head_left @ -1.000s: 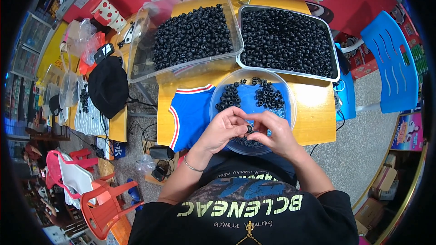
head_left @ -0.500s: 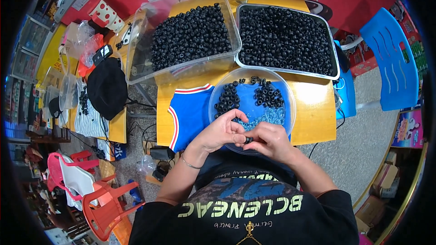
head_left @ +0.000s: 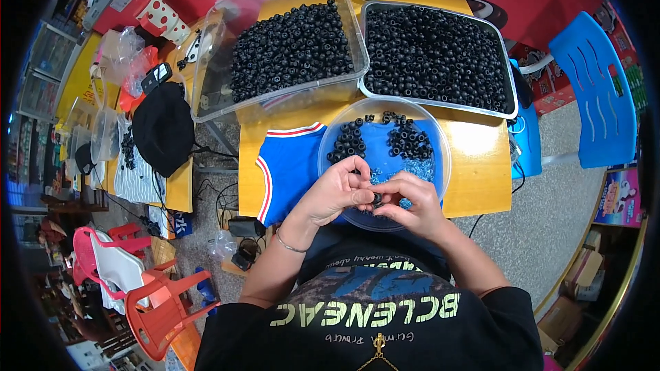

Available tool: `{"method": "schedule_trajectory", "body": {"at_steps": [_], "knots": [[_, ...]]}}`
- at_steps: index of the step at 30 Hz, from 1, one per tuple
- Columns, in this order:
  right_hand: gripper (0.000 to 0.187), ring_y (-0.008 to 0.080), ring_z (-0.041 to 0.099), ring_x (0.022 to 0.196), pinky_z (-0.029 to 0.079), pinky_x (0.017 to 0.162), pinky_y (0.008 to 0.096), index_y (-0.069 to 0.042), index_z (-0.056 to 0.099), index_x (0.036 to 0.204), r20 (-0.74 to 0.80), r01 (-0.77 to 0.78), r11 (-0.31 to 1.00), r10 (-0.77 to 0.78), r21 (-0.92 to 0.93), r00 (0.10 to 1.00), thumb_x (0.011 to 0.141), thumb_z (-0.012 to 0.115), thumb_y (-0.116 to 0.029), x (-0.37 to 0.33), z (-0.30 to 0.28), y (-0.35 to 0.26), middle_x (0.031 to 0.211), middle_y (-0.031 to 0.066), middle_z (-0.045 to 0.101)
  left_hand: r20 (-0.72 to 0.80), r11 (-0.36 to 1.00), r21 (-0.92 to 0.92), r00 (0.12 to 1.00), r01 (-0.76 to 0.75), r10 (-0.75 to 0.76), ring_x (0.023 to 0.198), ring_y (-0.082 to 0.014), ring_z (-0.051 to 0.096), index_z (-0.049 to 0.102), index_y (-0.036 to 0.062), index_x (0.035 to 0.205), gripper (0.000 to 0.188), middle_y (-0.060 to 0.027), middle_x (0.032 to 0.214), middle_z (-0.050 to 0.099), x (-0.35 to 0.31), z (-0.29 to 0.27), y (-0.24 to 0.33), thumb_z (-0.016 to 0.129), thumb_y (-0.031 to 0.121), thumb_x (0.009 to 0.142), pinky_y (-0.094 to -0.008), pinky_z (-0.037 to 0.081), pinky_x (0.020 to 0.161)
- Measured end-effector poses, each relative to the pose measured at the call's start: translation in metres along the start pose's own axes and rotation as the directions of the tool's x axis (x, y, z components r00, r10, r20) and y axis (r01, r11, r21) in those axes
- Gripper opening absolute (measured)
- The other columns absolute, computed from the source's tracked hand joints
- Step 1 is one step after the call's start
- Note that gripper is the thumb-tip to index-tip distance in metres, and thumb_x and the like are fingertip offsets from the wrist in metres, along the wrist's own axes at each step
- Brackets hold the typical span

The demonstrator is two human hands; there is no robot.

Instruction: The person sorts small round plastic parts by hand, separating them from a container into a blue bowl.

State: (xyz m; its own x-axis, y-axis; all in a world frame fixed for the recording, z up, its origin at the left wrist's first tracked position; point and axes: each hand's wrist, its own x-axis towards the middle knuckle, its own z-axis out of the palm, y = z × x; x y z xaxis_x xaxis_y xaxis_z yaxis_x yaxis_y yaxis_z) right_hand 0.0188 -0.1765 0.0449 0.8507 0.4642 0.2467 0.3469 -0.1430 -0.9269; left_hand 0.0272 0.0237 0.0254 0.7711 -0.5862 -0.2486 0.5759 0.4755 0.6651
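Note:
Both my hands meet over the near edge of a round clear plastic tray (head_left: 447,158). A small black round hollow piece (head_left: 377,200) is pinched between the fingertips of my left hand (head_left: 338,191) and my right hand (head_left: 416,205). Whether a smaller part sits in it, I cannot tell. Two groups of similar black pieces (head_left: 410,141) lie in the far part of the tray. Nearer, tiny transparent bits (head_left: 418,170) are heaped, partly hidden by my fingers. A blue garment (head_left: 285,172) with red-and-white trim lies at the tray's left and seems to run under it.
Behind the tray, a clear plastic bin (head_left: 275,99) and a metal-rimmed tray (head_left: 440,104) hold many black pieces on the yellow table (head_left: 481,192). A black hat (head_left: 163,129) rests on a side table. A blue chair (head_left: 595,96) stands right, an orange one (head_left: 155,302) lower left.
My right fingers have shifted and straightened a little around the black piece. My left fingers have drawn slightly together. The whole view has moved a little.

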Motion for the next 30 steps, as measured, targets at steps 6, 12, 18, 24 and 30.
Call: {"method": "schedule_trajectory", "body": {"at_steps": [6,12,18,24,30], "knots": [[0.026,0.0157,0.058,0.063,0.046,0.056,0.0275,-0.005,0.065,0.098,0.038,0.041,0.995,-0.037,-0.089,0.999,0.075,0.074,-0.012,0.002,-0.003,-0.005,0.076,0.0064,0.058,-0.016,1.000,0.022,1.000,-0.004,0.004,0.067,-0.0101,0.062,0.045,0.0072,0.100,0.037,-0.0072,0.077,0.065,-0.002,0.004,0.003,0.074,0.005,0.078,-0.0191,0.050,0.059],[0.024,0.0172,0.058,0.062,0.046,0.056,0.0284,-0.005,0.066,0.096,0.001,0.043,0.994,-0.043,-0.105,0.999,0.074,0.074,-0.012,-0.001,0.004,-0.007,0.075,0.0064,0.059,-0.005,0.992,0.123,1.000,0.015,-0.015,0.068,-0.0108,0.062,0.044,0.0059,0.102,0.036,-0.0091,0.079,0.066,-0.004,0.007,0.011,0.072,0.002,0.079,-0.0197,0.050,0.061],[0.030,0.0168,0.057,0.064,0.046,0.057,0.0278,-0.008,0.068,0.101,-0.125,0.079,0.992,-0.091,-0.099,0.988,0.073,0.075,-0.011,-0.003,0.007,-0.009,0.078,0.0061,0.060,-0.046,0.996,0.071,0.998,-0.049,0.053,0.072,-0.0120,0.064,0.045,0.0048,0.104,0.036,-0.0103,0.081,0.066,-0.008,0.011,0.010,0.070,-0.002,0.079,-0.0206,0.051,0.064],[0.031,0.0150,0.056,0.065,0.045,0.057,0.0265,-0.008,0.068,0.103,-0.041,0.077,0.997,-0.078,-0.030,0.996,0.072,0.076,-0.010,0.001,0.004,-0.006,0.077,0.0052,0.059,-0.029,0.994,0.102,0.999,-0.036,0.039,0.071,-0.0130,0.065,0.047,0.0039,0.102,0.034,-0.0104,0.082,0.066,-0.010,0.011,0.014,0.069,-0.004,0.078,-0.0215,0.052,0.064],[0.032,0.0133,0.055,0.064,0.045,0.056,0.0260,-0.007,0.068,0.104,-0.008,0.026,0.999,-0.026,-0.030,1.000,0.073,0.075,-0.011,0.001,0.000,-0.005,0.077,0.0050,0.059,-0.036,0.975,0.221,0.999,0.019,-0.011,0.074,-0.0124,0.064,0.047,0.0035,0.102,0.034,-0.0113,0.085,0.066,-0.006,0.021,0.028,0.070,-0.003,0.078,-0.0215,0.053,0.066]]}}
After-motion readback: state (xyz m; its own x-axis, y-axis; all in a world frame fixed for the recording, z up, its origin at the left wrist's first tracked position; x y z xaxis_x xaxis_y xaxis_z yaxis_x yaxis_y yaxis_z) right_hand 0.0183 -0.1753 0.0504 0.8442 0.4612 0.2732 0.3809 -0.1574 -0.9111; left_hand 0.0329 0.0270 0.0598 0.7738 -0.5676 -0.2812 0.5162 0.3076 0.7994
